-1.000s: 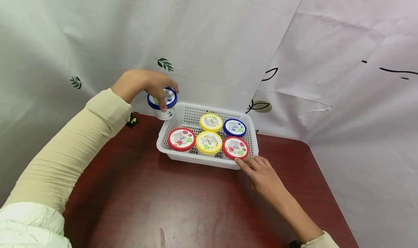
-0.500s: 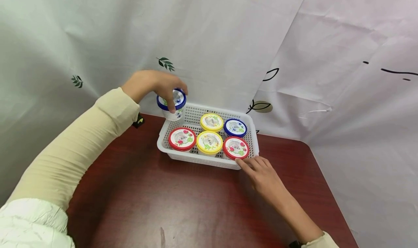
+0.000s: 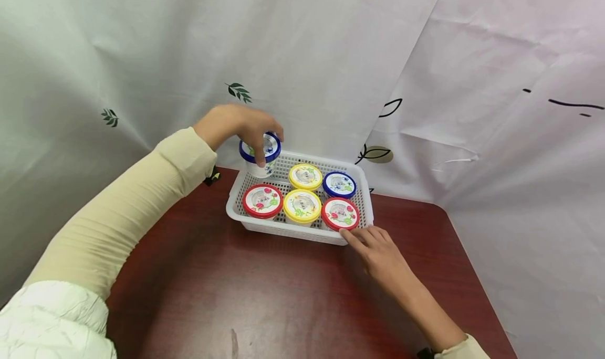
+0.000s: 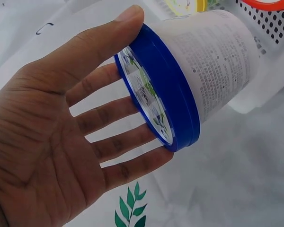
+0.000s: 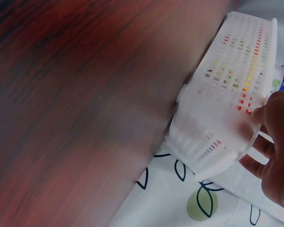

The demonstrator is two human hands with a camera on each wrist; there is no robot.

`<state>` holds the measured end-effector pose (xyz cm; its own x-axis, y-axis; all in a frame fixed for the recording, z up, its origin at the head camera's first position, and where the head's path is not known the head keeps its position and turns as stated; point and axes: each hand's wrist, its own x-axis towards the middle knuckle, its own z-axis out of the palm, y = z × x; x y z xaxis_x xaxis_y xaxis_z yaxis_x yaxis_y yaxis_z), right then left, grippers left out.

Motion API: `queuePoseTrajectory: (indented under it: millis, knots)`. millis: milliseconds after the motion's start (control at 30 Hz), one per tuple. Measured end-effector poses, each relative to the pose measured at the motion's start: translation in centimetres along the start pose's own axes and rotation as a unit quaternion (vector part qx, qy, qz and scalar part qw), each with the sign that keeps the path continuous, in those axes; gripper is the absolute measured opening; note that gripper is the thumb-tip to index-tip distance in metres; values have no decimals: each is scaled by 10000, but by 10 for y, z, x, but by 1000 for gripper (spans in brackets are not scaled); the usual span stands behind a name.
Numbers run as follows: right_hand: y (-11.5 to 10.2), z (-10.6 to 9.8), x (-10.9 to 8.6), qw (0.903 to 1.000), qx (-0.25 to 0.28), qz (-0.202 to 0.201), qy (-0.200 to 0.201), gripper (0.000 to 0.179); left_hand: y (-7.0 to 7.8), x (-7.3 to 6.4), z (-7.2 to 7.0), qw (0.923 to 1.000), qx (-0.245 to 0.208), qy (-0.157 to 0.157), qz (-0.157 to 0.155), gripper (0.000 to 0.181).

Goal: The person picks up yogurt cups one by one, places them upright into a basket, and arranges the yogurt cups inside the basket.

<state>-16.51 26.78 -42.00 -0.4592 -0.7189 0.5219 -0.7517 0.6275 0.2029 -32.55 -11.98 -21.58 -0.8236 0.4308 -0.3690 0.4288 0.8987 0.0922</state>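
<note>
My left hand grips a blue-lidded paper tub from above, thumb and spread fingers round the lid's edge. The tub overlaps the back left corner of a white perforated plastic basket. In the left wrist view, printed text covers the tub's side. Inside the basket stand a red-lidded tub at front left, a yellow-lidded tub beside it, another red-lidded tub at front right, and yellow-lidded and blue-lidded tubs behind. My right hand holds the basket's front right corner, thumb on its outer wall.
The basket stands at the back of a dark red wooden table. Right behind it hangs a pale cloth with leaf prints. A small black and yellow item shows at the table's back edge, left of the basket.
My left hand has carried the blue-lidded tub to the right and slightly down, from beside the basket's left end to over its back left corner. The right hand and basket have stayed in place.
</note>
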Motion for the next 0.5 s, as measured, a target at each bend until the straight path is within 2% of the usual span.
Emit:
queuePoseTrajectory:
  millis: [500]
  knots:
    - [1, 1, 0, 10000, -23, -15, -21, 62, 3, 17, 5, 9999, -81, -93, -64, 87]
